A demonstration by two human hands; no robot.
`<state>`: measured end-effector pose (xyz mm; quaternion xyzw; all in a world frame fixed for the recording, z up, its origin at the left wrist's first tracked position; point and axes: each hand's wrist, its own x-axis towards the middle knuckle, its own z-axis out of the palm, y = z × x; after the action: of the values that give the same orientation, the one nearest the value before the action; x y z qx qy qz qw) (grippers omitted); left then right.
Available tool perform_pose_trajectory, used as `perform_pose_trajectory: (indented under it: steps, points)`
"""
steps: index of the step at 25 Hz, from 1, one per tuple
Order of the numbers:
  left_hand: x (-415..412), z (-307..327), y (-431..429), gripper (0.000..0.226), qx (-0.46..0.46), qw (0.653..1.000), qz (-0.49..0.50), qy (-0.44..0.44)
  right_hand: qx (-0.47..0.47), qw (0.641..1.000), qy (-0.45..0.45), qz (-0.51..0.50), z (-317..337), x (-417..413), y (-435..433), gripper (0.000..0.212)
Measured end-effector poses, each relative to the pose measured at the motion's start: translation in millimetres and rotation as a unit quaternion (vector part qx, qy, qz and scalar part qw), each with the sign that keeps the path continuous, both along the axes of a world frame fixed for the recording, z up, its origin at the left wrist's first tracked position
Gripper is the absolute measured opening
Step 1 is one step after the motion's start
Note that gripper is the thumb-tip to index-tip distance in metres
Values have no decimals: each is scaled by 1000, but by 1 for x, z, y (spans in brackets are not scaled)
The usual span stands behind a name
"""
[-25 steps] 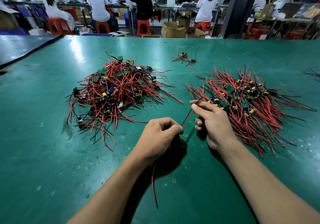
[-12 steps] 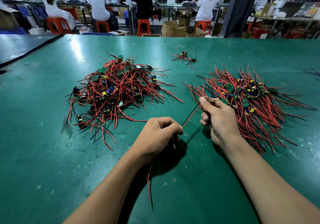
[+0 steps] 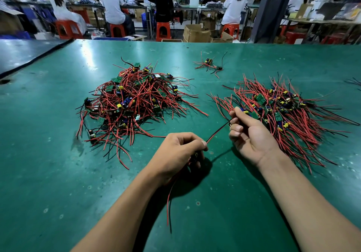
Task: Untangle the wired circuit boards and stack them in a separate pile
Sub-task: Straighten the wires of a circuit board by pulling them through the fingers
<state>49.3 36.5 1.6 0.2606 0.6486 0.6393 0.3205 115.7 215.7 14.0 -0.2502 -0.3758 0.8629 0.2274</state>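
A tangled heap of green circuit boards with red and black wires [image 3: 134, 103] lies left of centre on the green table [image 3: 48, 173]. A flatter, combed-out pile of the same boards [image 3: 281, 113] lies to the right. My left hand [image 3: 175, 152] is closed around one wired board, mostly hidden in the fist, and its red and black leads [image 3: 168, 206] hang toward me. My right hand [image 3: 252, 134] pinches the far ends of that board's other wires [image 3: 216, 131], stretched taut between both hands, at the near edge of the right pile.
A small loose cluster of boards and wires [image 3: 210, 65] lies farther back in the middle. A few black wire ends [image 3: 354, 81] show at the right edge. Beyond the table, seated people work at benches among orange stools and cardboard boxes.
My right hand has slid right and slightly away along the wires, pulling them taut and turning its palm up. My left hand stays in place, and the dangling leads have swung a little.
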Motion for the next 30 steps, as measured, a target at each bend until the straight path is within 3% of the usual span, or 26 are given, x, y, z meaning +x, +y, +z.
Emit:
perform_pose_trajectory:
  steps: [4,9,11,13,15,17,18,22,27,30]
  points:
    - [0,0,2,15,14,999,32,-25,69,997,-15,-8,-3,-2,-6,38]
    - [-5,7,5,25,84,979,95,-160,135,990,-29,1,-8,-5,-11,67]
    - [-9,10,5,33,123,960,103,-228,166,985,-46,16,-11,-6,-14,57]
    - [-12,11,3,37,148,945,98,-275,231,970,-69,39,-15,-4,-18,32]
    - [-13,11,2,31,167,937,92,-291,374,920,-97,70,-18,1,-22,11]
    - [-13,9,1,23,185,936,90,-287,533,832,-123,90,-19,4,-25,4]
    - [-13,9,0,24,186,939,90,-276,567,808,-124,99,-19,5,-27,6]
    - [-16,6,-1,32,153,962,95,-207,599,789,-93,105,-17,4,-38,24]
    - [-12,6,0,42,155,959,94,-219,540,834,-25,105,-17,7,-45,28]
    - [-11,2,1,35,164,959,93,-210,401,909,9,113,-14,4,-53,31]
